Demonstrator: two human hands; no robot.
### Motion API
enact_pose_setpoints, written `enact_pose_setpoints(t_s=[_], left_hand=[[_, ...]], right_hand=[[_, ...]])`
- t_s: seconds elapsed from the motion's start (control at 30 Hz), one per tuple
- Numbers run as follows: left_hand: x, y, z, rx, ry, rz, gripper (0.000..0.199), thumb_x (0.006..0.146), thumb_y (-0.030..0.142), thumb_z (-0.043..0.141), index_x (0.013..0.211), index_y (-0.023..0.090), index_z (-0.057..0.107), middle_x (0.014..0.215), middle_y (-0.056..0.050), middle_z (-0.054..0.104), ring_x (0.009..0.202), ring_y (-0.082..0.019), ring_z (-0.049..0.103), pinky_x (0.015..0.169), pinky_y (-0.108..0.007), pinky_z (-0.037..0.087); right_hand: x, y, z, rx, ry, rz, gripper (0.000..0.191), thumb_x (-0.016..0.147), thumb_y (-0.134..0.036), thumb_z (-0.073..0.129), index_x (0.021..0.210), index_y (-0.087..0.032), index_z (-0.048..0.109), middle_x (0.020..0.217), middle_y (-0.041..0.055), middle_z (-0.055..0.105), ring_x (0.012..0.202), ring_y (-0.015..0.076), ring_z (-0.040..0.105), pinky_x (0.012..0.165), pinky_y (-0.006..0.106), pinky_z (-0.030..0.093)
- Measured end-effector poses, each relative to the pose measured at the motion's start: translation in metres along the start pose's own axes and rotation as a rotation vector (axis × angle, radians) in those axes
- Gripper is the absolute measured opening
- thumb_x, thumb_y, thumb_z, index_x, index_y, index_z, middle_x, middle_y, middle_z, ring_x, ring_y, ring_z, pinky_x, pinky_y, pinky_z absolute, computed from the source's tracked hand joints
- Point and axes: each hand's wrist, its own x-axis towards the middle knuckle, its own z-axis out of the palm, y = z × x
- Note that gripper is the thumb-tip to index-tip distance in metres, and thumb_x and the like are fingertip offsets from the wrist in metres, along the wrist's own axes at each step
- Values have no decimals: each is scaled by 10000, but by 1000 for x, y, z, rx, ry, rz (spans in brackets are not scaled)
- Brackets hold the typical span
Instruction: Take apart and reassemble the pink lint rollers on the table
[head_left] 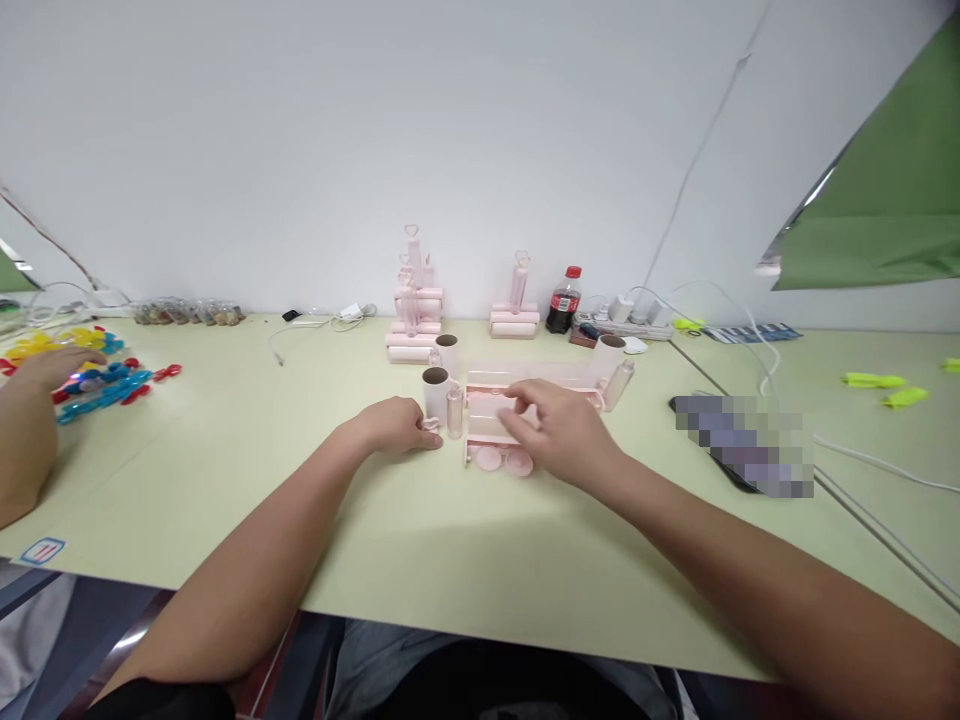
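Note:
My left hand (pixel 396 424) rests on the table with curled fingers, a small pink piece (pixel 430 424) at its fingertips and thumb. Just beyond stands a white adhesive roll (pixel 435 398) with a cardboard core, beside a short clear pink handle tube (pixel 454 414). My right hand (pixel 562 430) hovers over a pink lint roller body with a clear cover (pixel 486 418), thumb and forefinger apart. Two round pink caps (pixel 504 460) lie at its near side. Farther back are a second roll (pixel 447 345), a third roll (pixel 611 345) and another clear handle (pixel 619 384).
Several assembled pink lint rollers (pixel 414 330) stand by the wall, with one (pixel 515 318) apart. A cola bottle (pixel 564 300), power strip (pixel 622 328) and phone (pixel 739 440) are to the right. At left, another person's hand (pixel 56 370) touches colourful plastic pieces (pixel 112 390).

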Motion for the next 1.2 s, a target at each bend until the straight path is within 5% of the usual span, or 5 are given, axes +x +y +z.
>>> enact_pose_setpoints(t_s=[0.2,0.43,0.67,0.97,1.2], left_hand=[[-1,-3,-2,-96,-21,-5,427,651,572,654,591,207,441,660,-21,544,569,-165,479,546,-289,284],[2,-10,-5,-168,-77,40,403,635,572,667,651,210,492,676,2,523,604,-153,456,578,-273,296],[5,-16,-3,-223,-72,43,444,625,600,662,660,206,462,665,-1,482,583,-142,415,574,-274,282],[6,-18,-3,-268,-69,72,446,638,597,658,684,205,449,676,3,475,584,-134,408,572,-267,283],[6,-19,-4,-235,-75,72,427,628,547,679,696,211,424,686,19,473,603,-132,420,586,-255,296]], right_hand=[[-25,88,-74,-153,264,279,211,823,-173,445,941,-225,612,991,93,721,843,237,624,715,337,403],[-45,185,-113,-223,-46,662,421,714,-71,440,1105,-220,495,1230,141,679,854,242,611,715,353,398],[-48,187,-113,-161,-41,704,502,680,-54,448,1144,-233,508,1230,139,681,658,200,577,676,346,395],[-57,184,-127,-128,248,842,438,770,-125,470,1192,-212,548,1182,142,696,1019,246,583,793,348,398],[-57,184,-135,-193,270,932,338,803,-261,545,1129,-192,605,1097,148,701,926,238,597,763,346,402]])
